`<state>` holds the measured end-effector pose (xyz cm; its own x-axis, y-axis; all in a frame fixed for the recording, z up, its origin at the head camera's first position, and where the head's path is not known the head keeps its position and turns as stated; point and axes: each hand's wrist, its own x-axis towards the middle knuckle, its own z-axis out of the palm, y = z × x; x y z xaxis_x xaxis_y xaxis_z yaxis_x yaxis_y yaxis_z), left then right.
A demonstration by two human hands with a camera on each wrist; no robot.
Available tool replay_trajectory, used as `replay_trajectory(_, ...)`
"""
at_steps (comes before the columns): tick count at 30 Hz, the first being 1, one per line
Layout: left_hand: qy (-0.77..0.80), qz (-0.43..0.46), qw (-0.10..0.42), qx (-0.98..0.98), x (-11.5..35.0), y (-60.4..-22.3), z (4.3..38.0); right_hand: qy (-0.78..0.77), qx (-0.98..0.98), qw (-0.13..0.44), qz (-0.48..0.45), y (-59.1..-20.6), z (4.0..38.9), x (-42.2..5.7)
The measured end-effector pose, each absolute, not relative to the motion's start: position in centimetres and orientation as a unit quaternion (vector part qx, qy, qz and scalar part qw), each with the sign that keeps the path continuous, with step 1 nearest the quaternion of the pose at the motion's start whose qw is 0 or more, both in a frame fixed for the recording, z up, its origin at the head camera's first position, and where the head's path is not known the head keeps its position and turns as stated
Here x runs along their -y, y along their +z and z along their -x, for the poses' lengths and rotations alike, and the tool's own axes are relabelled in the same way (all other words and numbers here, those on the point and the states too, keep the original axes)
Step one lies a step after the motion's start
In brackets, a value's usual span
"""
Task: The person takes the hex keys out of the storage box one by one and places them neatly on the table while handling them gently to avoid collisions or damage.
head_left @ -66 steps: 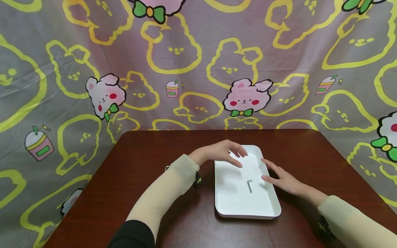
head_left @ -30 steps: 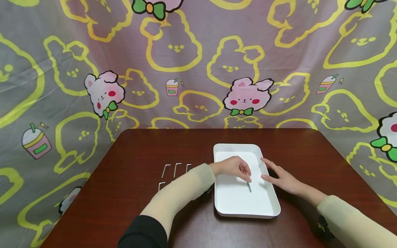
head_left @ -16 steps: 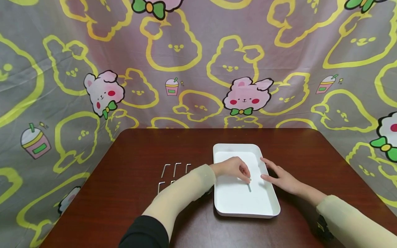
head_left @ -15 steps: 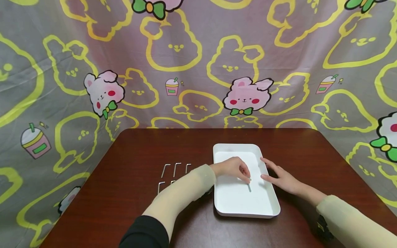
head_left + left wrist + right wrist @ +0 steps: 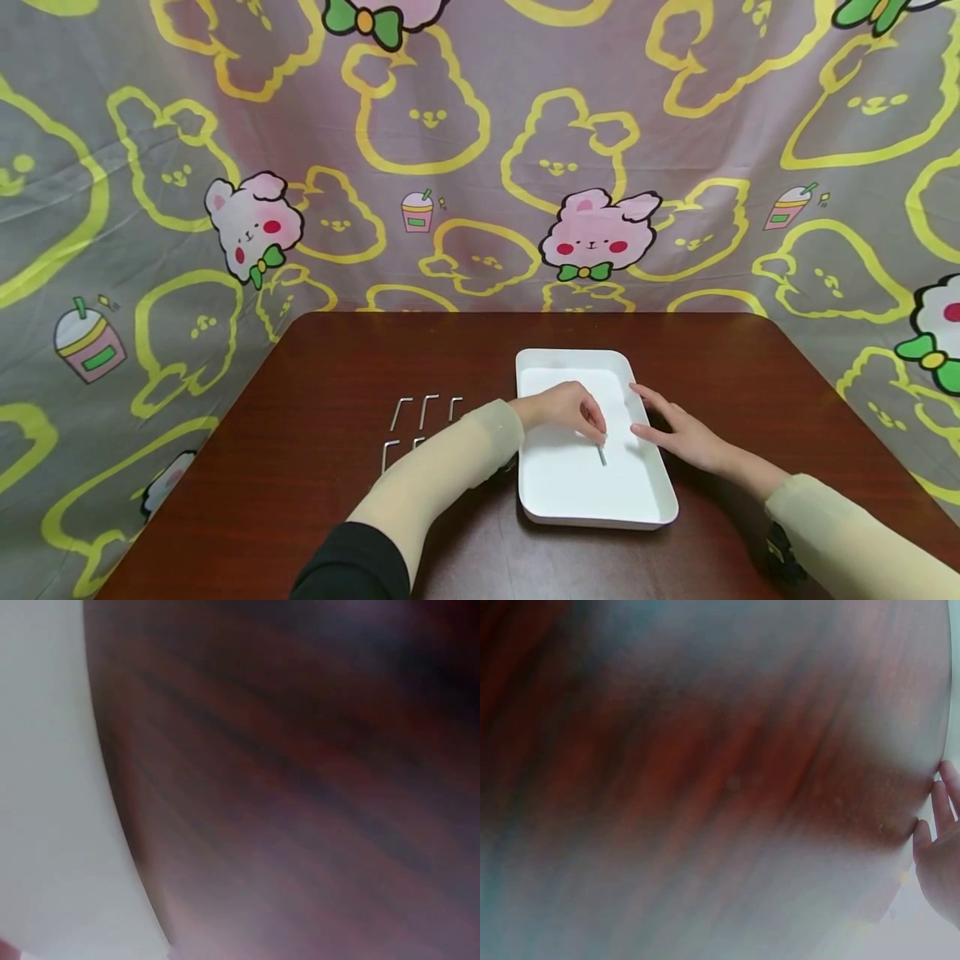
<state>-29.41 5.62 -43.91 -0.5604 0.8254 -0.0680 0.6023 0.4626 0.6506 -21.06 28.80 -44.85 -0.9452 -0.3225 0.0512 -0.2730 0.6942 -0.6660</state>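
In the head view a white rectangular tray point(image 5: 577, 496) stands on the brown table. Inside it lies a small silver hex key point(image 5: 602, 456), its long arm pointing toward the near side. My left hand point(image 5: 566, 408) reaches over the tray's left wall and pinches the key's upper end, which the fingertips cover. My right hand point(image 5: 692, 437) touches the tray's right rim with its fingers extended. Its fingertips show against the tray edge in the right wrist view. The left wrist view catches mostly table and the tray's outer side point(image 5: 52, 787).
Several more hex keys lie in rows on the table point(image 5: 315, 400) left of the tray, including a far-row hex key point(image 5: 424, 412) and a near-row hex key point(image 5: 386, 457). My left forearm partly covers the near row. A patterned curtain point(image 5: 480, 183) surrounds the table.
My left hand has come down from above the tray to the hex key and taken its upper end. The left sleeve shifted right, uncovering hex keys on the table. My right hand stays put.
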Motion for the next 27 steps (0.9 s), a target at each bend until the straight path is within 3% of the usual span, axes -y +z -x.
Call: replay_trajectory(27, 0.312, -0.437, 0.2, -0.82, -5.32, -44.02, 29.61, -0.352, -0.922, 0.042, 0.153, -45.08, 21.18, -28.92)
